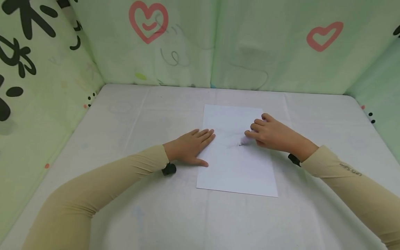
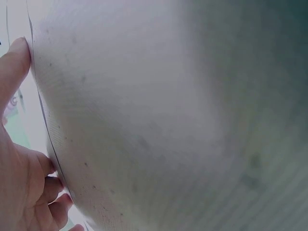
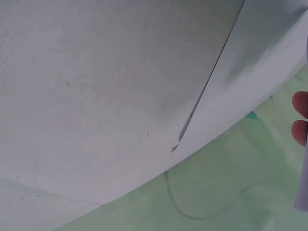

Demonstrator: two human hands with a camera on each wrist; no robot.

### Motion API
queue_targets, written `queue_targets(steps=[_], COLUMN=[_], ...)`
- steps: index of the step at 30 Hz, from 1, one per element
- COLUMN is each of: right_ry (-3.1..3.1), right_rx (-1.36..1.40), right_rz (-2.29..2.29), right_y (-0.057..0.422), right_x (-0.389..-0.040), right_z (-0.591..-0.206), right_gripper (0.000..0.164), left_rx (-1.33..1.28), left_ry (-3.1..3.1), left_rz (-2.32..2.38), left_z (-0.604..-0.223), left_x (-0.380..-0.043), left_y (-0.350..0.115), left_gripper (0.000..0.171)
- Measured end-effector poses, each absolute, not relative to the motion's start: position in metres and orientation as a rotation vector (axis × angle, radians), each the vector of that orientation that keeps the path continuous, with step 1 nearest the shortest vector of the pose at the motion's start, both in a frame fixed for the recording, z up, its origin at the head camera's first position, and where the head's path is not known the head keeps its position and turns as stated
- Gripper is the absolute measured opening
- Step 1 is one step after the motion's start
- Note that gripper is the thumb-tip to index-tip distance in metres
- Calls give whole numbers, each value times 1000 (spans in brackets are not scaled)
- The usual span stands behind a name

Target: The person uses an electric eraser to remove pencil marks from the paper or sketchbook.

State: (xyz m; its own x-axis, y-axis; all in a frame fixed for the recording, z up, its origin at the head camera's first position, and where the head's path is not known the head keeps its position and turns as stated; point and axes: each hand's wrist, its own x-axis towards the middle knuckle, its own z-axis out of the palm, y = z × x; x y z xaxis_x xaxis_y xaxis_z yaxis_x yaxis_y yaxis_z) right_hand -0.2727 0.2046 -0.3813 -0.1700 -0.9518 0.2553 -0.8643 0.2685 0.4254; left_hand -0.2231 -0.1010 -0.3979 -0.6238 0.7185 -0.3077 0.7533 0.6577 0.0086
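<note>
A white sheet of paper (image 1: 234, 173) lies on the cloth-covered table. On its left edge rests my left hand (image 1: 191, 146), palm down with the fingers straight. The thumb and curving fingers of that left hand (image 2: 21, 178) show along the paper's edge in the left wrist view. My right hand (image 1: 272, 133) grips a thick, pale lavender pen (image 1: 246, 140), its dark tip down at the middle of the sheet. Faint marks (image 1: 232, 146) lie beside the tip. At the right wrist view's edge, only part of the pen (image 3: 302, 192) and two fingertips (image 3: 299, 132) show.
The white tablecloth (image 1: 150, 215) has creases and faint stains. Pale green curtains (image 1: 250, 52) with hearts and dark drawings stand along the table's back and sides. A dark wrist device (image 1: 169, 169) sits under the left wrist, and another (image 1: 294, 160) under the right.
</note>
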Motion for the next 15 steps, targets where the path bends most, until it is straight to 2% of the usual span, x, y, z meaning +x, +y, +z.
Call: queue_targets(steps=[8, 15], right_ry=[-2088, -2074], right_rx=[1593, 1679], right_rz=[-271, -188], right_y=[199, 202], right_x=[-275, -276], right_z=[-381, -380], right_gripper=[34, 30], left_rx=[1193, 1182], left_ry=[2593, 2593], left_rz=[-168, -199], left_z=[-400, -400], left_x=[-224, -224], left_y=[-101, -101], left_gripper=[97, 98])
